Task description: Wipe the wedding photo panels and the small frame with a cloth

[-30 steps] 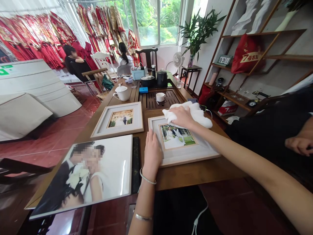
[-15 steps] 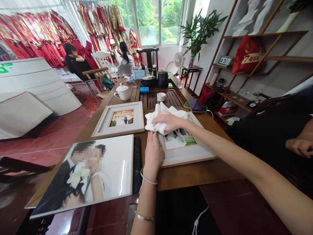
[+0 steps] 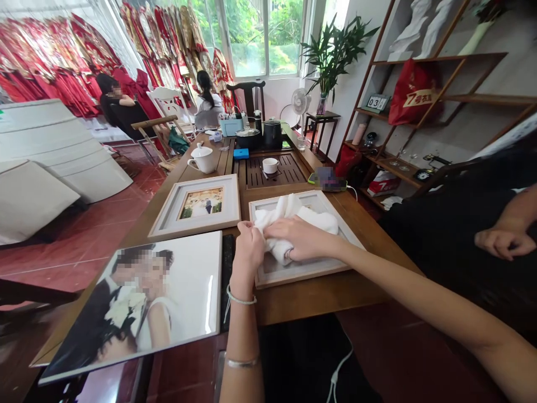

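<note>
A white cloth (image 3: 321, 220) lies bunched over a light wood picture frame (image 3: 356, 239) and hides most of its photo. My right hand (image 3: 300, 238) presses down on the cloth, fingers curled into it. At the frame's left edge, my left hand (image 3: 249, 249) is closed, its fingers bunched at the cloth's left end. Left of it lies a second framed photo (image 3: 201, 202), a couple outdoors. Nearer to me, a large unframed photo panel (image 3: 168, 302) of a couple rests partly on a dark slab (image 3: 227, 268).
On the wooden table (image 3: 302, 299) stand a white lidded cup (image 3: 203, 158), a small white cup (image 3: 269, 165), a blue box (image 3: 240, 154) and a phone (image 3: 329, 180) on a cable. Another person's hand (image 3: 505, 240) is at the right. Shelves (image 3: 440, 101) stand behind.
My right hand has drawn the cloth nearer and over the frame's photo. My left hand has gone from fingers laid flat to closed at the cloth. The view has shifted slightly right.
</note>
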A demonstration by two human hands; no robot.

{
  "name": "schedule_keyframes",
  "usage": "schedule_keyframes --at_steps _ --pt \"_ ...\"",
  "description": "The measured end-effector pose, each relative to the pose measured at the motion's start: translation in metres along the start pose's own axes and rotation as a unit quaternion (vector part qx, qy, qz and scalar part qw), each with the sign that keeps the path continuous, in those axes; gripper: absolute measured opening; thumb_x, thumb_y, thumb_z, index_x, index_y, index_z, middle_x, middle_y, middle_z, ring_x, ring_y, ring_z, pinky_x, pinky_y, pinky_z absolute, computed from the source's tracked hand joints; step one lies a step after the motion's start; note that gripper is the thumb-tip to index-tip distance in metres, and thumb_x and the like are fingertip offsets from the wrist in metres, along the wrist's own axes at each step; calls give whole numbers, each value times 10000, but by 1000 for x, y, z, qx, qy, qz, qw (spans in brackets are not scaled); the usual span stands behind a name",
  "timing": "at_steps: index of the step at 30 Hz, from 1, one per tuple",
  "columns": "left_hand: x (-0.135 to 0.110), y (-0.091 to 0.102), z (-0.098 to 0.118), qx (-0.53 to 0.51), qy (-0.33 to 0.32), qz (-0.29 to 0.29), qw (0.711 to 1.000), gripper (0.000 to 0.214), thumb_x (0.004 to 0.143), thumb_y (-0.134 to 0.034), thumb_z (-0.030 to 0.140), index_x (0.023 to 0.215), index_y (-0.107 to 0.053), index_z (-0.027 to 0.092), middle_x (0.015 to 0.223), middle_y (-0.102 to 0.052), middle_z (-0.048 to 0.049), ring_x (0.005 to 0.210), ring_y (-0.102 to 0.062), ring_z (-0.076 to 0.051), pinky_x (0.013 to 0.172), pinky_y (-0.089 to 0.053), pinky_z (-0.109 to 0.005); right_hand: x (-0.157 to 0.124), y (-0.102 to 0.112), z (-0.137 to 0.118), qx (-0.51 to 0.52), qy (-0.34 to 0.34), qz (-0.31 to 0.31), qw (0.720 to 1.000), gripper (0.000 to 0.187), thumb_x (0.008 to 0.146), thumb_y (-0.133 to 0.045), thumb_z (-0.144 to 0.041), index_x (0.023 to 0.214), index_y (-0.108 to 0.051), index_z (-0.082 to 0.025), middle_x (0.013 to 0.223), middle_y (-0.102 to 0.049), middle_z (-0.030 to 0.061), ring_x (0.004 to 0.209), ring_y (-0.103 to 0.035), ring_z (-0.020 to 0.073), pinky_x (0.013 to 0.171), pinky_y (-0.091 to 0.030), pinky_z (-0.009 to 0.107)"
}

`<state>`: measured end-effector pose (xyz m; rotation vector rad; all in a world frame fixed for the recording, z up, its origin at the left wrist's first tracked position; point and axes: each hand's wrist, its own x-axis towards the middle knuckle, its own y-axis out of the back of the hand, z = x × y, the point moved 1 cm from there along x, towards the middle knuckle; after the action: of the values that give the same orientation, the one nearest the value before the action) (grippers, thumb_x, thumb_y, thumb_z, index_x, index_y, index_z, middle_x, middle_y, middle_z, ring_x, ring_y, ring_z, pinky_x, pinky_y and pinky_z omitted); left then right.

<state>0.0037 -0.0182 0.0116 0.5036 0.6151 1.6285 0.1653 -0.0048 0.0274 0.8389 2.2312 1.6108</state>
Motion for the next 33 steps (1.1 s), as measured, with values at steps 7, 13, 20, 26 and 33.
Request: schedule_keyframes --at_steps 7,13,20,26,33 --pt "10 5 18 102 7 -59 993 622 940 -258 614 1133 -531 89 1109 -685 -285 1058 -672 -389 821 -493 -426 -1 0 -30 -41 57 -40 997 445 702 -595 -121 1138 -648 -197 1205 -677 95 1181 -518 310 918 -379 483" --pt "6 -2 11 188 -37 -73 979 479 967 -314 496 1131 -546 110 1154 -676 -267 1081 -669 -367 850 -497 -420 -31 7 -70 -61 125 -68 988 371 730 -601 -155 1087 -642 -243 1125 -689 36 1073 -558 253 808 -400 411" --pt "-8 -22 -3 263 -146 -66 951 349 947 -309 127 1187 -553 60 1487 -429 -257 1458 -290 -337 1114 -353 -489 -76 7 -74 -90 44 -59 993 388 656 -589 -80 1006 -647 -240 1219 -650 25 1115 -530 262 883 -374 454" --pt "-20 -23 -1 280 -79 -62 955 543 889 -285 12 1414 -421 40 1603 -199 -208 1467 -194 -384 1140 -330 -532 -120 14 -52 -139 -57 25 988 539 610 -550 -42 1094 -649 -258 1257 -645 32 1140 -526 295 885 -380 463" --pt "-24 -31 -15 230 -137 -13 963 612 818 -276 -63 1411 -409 12 1599 -204 -235 1473 -114 -366 1163 -315 -517 -144 18 10 -236 -166 146 946 526 686 -540 -107 1188 -645 -228 1216 -663 83 1077 -572 292 819 -437 410"
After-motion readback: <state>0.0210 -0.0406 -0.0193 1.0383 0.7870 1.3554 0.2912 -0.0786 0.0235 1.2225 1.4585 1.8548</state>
